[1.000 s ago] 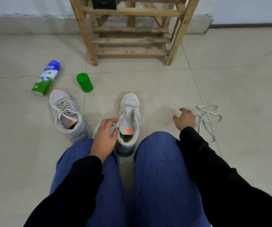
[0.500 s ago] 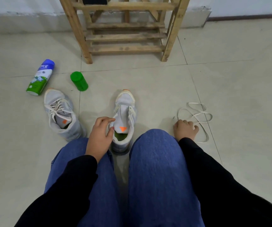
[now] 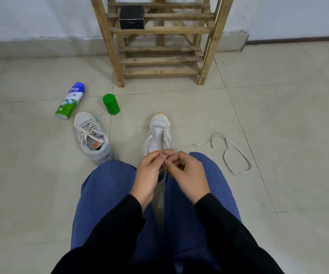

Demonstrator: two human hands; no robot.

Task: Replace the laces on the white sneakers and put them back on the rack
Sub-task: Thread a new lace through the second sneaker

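Both hands meet just above the heel of the unlaced sneaker [image 3: 158, 133]: the left hand [image 3: 149, 173] and right hand [image 3: 187, 175] are curled narrow, fingertips touching, seemingly pinching one end of the loose lace [image 3: 236, 157], though the tip itself is too small to confirm. The sneaker lies directly beyond the hands, long axis pointing away, toe toward the rack [image 3: 159, 62]. The lace trails off to the right on the floor. The laced sneaker [image 3: 92, 137] sits to the left.
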